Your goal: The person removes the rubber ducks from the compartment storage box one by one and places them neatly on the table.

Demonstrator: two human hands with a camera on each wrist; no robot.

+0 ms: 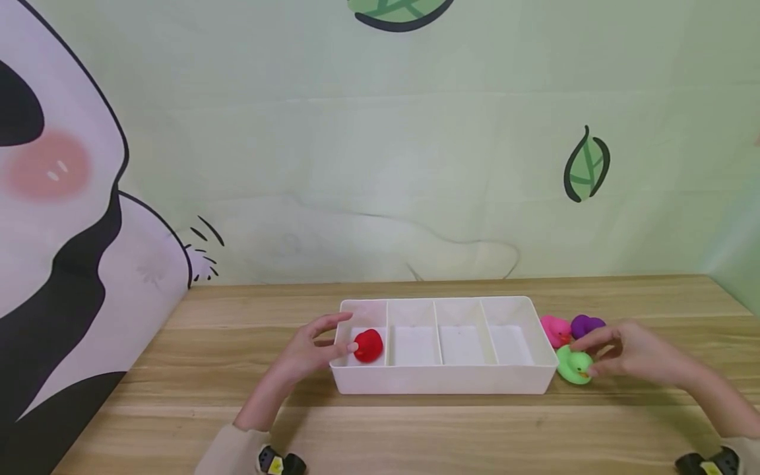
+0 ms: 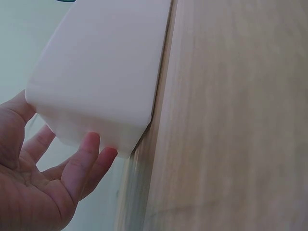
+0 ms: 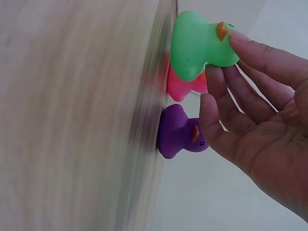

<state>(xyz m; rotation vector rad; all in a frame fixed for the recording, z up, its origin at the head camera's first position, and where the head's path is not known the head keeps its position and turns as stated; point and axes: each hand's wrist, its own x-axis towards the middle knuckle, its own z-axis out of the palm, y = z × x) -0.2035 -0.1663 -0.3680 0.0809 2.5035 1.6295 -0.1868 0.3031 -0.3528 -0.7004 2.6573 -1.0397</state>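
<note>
A white divided box stands on the table, and a red toy sits in its leftmost compartment. My left hand holds the box's left end, thumb over the rim beside the red toy. In the left wrist view, fingertips rest against the end wall. Just right of the box, my right hand pinches a green rubber duck by the head between thumb and fingers. Behind it are a pink rubber duck and a purple rubber duck, both on the table.
Three more compartments of the box, split by thin dividers, hold nothing. The wooden table meets a pale green printed backdrop at its far edge. A panda figure is printed at the left.
</note>
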